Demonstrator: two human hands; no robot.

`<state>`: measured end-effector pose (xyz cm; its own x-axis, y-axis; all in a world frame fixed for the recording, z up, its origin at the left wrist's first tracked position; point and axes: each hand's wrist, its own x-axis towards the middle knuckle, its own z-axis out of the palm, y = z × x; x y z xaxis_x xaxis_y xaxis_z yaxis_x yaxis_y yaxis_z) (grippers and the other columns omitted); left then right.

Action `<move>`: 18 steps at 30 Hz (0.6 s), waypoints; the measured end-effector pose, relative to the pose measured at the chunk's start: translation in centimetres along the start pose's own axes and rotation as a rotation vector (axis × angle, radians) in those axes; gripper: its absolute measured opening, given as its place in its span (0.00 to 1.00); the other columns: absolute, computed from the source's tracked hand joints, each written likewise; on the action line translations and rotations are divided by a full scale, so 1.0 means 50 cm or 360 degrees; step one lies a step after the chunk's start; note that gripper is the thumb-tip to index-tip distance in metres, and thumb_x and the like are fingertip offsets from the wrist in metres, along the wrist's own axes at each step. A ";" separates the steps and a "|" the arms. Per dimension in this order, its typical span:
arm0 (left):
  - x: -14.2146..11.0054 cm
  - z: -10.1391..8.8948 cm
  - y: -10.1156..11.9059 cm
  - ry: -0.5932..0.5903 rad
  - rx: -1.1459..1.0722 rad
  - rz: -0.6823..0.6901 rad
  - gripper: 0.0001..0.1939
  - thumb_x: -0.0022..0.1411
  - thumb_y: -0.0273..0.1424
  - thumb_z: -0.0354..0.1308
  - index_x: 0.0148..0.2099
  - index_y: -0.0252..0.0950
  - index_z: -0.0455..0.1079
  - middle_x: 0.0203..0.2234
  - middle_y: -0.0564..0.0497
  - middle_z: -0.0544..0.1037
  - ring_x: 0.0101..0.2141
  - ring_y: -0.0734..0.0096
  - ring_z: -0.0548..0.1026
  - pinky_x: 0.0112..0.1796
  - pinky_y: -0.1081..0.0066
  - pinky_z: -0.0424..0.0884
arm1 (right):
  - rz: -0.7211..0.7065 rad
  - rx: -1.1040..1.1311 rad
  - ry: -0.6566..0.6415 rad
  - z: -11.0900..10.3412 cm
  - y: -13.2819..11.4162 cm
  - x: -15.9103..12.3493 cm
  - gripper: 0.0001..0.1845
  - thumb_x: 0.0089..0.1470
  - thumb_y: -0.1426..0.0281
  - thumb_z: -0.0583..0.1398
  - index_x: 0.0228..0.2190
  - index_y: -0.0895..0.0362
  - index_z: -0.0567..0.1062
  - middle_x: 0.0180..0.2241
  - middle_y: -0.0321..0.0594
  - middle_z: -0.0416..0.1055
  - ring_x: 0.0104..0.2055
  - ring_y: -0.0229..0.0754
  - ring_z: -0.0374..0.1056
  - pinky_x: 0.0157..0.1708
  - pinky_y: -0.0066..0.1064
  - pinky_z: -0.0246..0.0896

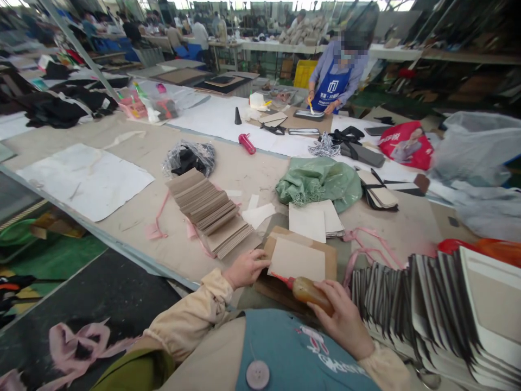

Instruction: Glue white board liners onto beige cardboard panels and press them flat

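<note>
An amber squeeze bottle [308, 292] with a red nozzle lies tilted in my right hand [344, 317], its fingers wrapped round the rear end. The nozzle tip points left, over the near edge of a pale rectangular card [296, 259]. Under that card is a larger brown board [330, 255]. My left hand [249, 267] grips the card at its left edge, fingers close together; the thumb's underside is hidden. Beyond the board sit stacked white cards [307, 221]. A fanned row of brown cardboard pieces [203, 203] lies to the left.
Dark-edged panels [407, 293] stand in a row at right. Green fabric [319, 179], a bagged black bundle [189, 157] and a pink-red bottle [246, 143] lie farther back. Across the table, a person in a blue apron [334, 87] works with a yellow-handled brush [311, 106].
</note>
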<state>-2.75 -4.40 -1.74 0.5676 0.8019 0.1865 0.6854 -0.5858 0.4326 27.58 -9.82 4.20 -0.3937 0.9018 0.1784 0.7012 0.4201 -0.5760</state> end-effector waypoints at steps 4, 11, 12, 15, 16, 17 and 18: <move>0.001 0.002 -0.005 0.0015 -0.0035 0.0013 0.17 0.61 0.26 0.48 0.50 0.42 0.71 0.48 0.45 0.69 0.48 0.63 0.68 0.48 0.64 0.67 | 0.0018 -0.0014 -0.0081 0.003 0.003 0.007 0.20 0.54 0.65 0.58 0.48 0.53 0.64 0.45 0.46 0.63 0.47 0.47 0.64 0.47 0.40 0.64; -0.001 0.010 -0.011 0.0063 -0.0036 0.0070 0.16 0.62 0.27 0.48 0.50 0.40 0.71 0.48 0.43 0.69 0.47 0.63 0.68 0.47 0.63 0.67 | 0.0092 0.0042 -0.0185 0.000 -0.005 0.023 0.19 0.55 0.65 0.58 0.48 0.53 0.63 0.43 0.45 0.63 0.46 0.46 0.63 0.46 0.39 0.63; -0.002 0.011 -0.012 0.0064 -0.0031 0.0071 0.16 0.62 0.27 0.48 0.50 0.40 0.71 0.48 0.44 0.68 0.47 0.63 0.68 0.47 0.63 0.67 | 0.0098 0.0044 -0.0183 0.000 -0.006 0.026 0.19 0.55 0.66 0.58 0.48 0.53 0.63 0.43 0.45 0.63 0.45 0.46 0.63 0.46 0.39 0.63; -0.003 0.013 -0.012 0.0063 -0.0015 0.0067 0.17 0.62 0.27 0.48 0.50 0.41 0.71 0.48 0.44 0.68 0.47 0.63 0.68 0.47 0.62 0.67 | 0.0111 0.0040 -0.0155 0.002 -0.006 0.034 0.19 0.54 0.67 0.59 0.48 0.53 0.63 0.42 0.44 0.63 0.45 0.46 0.63 0.45 0.39 0.63; -0.004 0.014 -0.012 0.0061 -0.0009 0.0061 0.17 0.62 0.27 0.48 0.50 0.41 0.71 0.48 0.44 0.68 0.47 0.63 0.68 0.47 0.62 0.67 | 0.0114 0.0035 -0.0140 0.002 -0.005 0.037 0.19 0.54 0.67 0.59 0.48 0.53 0.63 0.42 0.44 0.64 0.44 0.45 0.63 0.45 0.39 0.63; -0.005 0.015 -0.011 0.0058 -0.0003 0.0056 0.17 0.62 0.27 0.48 0.50 0.42 0.71 0.48 0.44 0.68 0.47 0.63 0.68 0.46 0.62 0.68 | 0.0115 0.0028 -0.0122 0.003 -0.004 0.040 0.19 0.54 0.67 0.59 0.47 0.54 0.64 0.42 0.44 0.64 0.44 0.45 0.63 0.45 0.39 0.63; -0.006 0.015 -0.011 0.0056 0.0006 0.0050 0.17 0.62 0.27 0.48 0.50 0.42 0.71 0.48 0.44 0.68 0.47 0.62 0.68 0.46 0.62 0.68 | 0.0117 0.0020 -0.0102 0.003 -0.002 0.044 0.18 0.54 0.66 0.59 0.47 0.54 0.64 0.41 0.43 0.64 0.44 0.45 0.64 0.45 0.39 0.63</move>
<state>-2.92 -4.39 -2.71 0.5727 0.7867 0.2307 0.6691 -0.6111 0.4229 26.55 -7.91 4.52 -0.3791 0.9215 0.0843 0.7223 0.3516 -0.5955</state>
